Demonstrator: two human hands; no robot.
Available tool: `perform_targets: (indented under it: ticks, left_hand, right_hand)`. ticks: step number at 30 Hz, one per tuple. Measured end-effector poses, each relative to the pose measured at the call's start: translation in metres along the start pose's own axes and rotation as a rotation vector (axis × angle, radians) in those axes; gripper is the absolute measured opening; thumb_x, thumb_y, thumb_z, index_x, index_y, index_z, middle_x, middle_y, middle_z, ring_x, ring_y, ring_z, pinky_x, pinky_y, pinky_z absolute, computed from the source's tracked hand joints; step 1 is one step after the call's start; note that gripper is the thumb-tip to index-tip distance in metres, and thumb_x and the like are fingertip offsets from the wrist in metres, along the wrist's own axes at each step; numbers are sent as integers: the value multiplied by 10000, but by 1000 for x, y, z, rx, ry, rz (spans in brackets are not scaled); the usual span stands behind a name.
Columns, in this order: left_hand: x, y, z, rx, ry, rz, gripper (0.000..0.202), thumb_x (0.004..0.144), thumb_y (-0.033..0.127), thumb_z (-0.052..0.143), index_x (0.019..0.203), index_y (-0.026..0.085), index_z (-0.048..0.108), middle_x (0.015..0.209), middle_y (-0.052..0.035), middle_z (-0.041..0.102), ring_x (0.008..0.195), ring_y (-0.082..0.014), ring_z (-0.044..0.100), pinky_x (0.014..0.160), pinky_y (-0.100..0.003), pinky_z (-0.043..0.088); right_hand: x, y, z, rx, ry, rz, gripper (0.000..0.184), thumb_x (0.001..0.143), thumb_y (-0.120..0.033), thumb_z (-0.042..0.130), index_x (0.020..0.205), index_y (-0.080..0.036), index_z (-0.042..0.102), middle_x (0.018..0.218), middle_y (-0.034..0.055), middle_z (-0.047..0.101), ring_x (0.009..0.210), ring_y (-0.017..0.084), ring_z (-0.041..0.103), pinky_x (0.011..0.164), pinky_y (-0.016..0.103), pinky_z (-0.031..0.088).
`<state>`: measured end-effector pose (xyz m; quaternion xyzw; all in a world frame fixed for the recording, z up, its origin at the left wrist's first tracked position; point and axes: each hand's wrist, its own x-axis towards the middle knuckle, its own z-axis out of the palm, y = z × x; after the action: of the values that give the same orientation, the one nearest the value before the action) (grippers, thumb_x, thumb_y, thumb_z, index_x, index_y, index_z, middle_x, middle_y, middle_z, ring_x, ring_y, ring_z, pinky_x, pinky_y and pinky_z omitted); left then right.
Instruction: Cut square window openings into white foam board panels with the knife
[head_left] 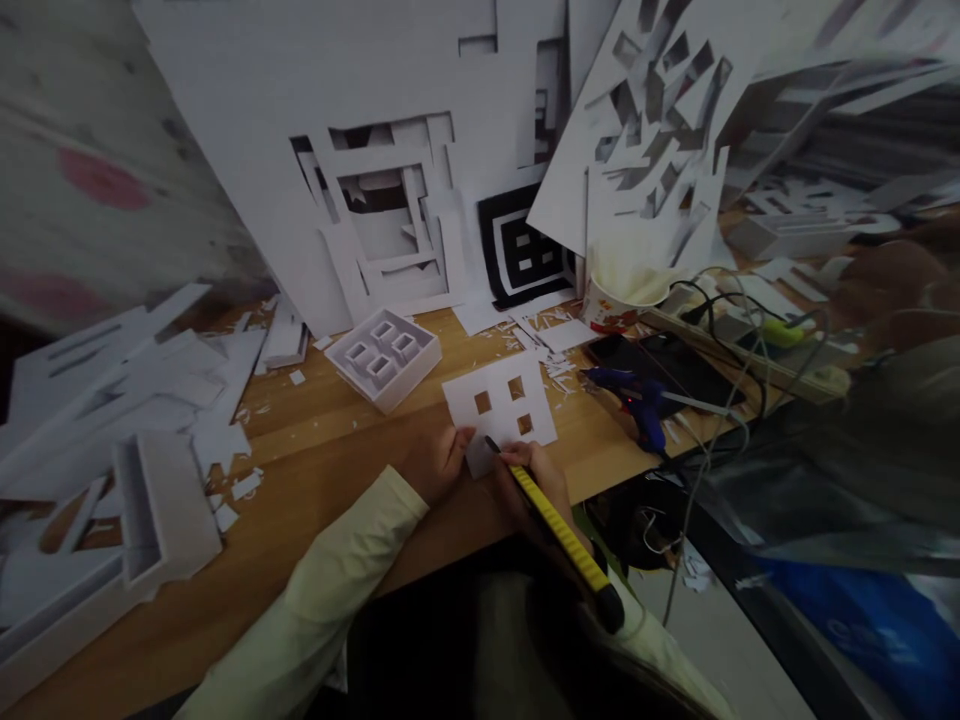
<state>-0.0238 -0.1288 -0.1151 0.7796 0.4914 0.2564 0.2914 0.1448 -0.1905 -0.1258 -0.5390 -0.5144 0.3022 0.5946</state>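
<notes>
A white foam board square (501, 412) with three square holes lies on the wooden table in front of me. My left hand (437, 462) has its fingers pinched at the board's lower left edge. In my right hand (541, 478) is a yellow utility knife (562, 535), its dark tip touching or just over the lower part of the board. The knife's black end points back toward me. Just up and left of the board sits a shallow white foam box (385, 358) with several square openings inside.
Large cut-out white sheets (390, 80) lean at the back, with a black square pattern (527, 245) beside them. A blue glue gun (634, 400), dark phones (667, 362), a paper tub (616, 300) and cables lie right. Foam scraps and a long box (169, 505) fill the left. Another person sits at right.
</notes>
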Motion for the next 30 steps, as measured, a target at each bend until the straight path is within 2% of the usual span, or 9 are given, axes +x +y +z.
perform_targets:
  ticks: [3, 6, 11, 19, 26, 30]
  left_hand:
    - [-1, 0, 2, 20, 71, 62, 618, 1005, 634, 187, 717, 212, 535, 658, -50, 614, 615, -189, 583, 625, -330, 473]
    - [-2, 4, -1, 29, 72, 103, 630, 1008, 632, 184, 707, 211, 542, 661, -57, 621, 617, -188, 589, 612, -320, 466]
    - [-3, 10, -4, 53, 99, 131, 614, 1015, 605, 184, 667, 221, 513, 603, -38, 585, 565, -169, 558, 585, -303, 441]
    - [-3, 10, -3, 154, 118, 152, 656, 1018, 600, 137, 631, 215, 501, 586, -51, 583, 550, -161, 537, 555, -295, 388]
    - [-3, 10, -2, 178, 88, 99, 549, 1041, 489, 258, 685, 197, 557, 607, -39, 587, 563, -160, 543, 571, -289, 381]
    - [-1, 9, -4, 151, 78, 80, 494, 1030, 458, 326, 666, 202, 541, 599, -29, 569, 562, -156, 533, 580, -288, 383]
  right_hand:
    - [1, -1, -3, -62, -128, -156, 54, 810, -263, 664, 775, -229, 642, 734, 33, 690, 628, 180, 653, 586, 286, 507]
    - [2, -3, -5, -109, -152, -221, 92, 857, -247, 612, 767, -229, 602, 735, 38, 674, 635, 183, 647, 600, 293, 504]
    - [1, -7, -4, -152, -154, -221, 102, 869, -244, 585, 768, -242, 574, 678, 16, 638, 580, 171, 606, 556, 287, 472]
    - [-1, -10, -8, -224, -188, -154, 113, 854, -299, 609, 754, -259, 577, 669, 25, 640, 606, 199, 615, 576, 314, 482]
    - [-1, -13, -6, -199, -195, -157, 136, 842, -292, 603, 726, -242, 554, 648, 12, 629, 583, 170, 600, 550, 286, 464]
    - [-3, -13, -6, -178, -158, -142, 92, 845, -271, 630, 779, -229, 582, 685, 5, 650, 614, 161, 617, 585, 283, 491]
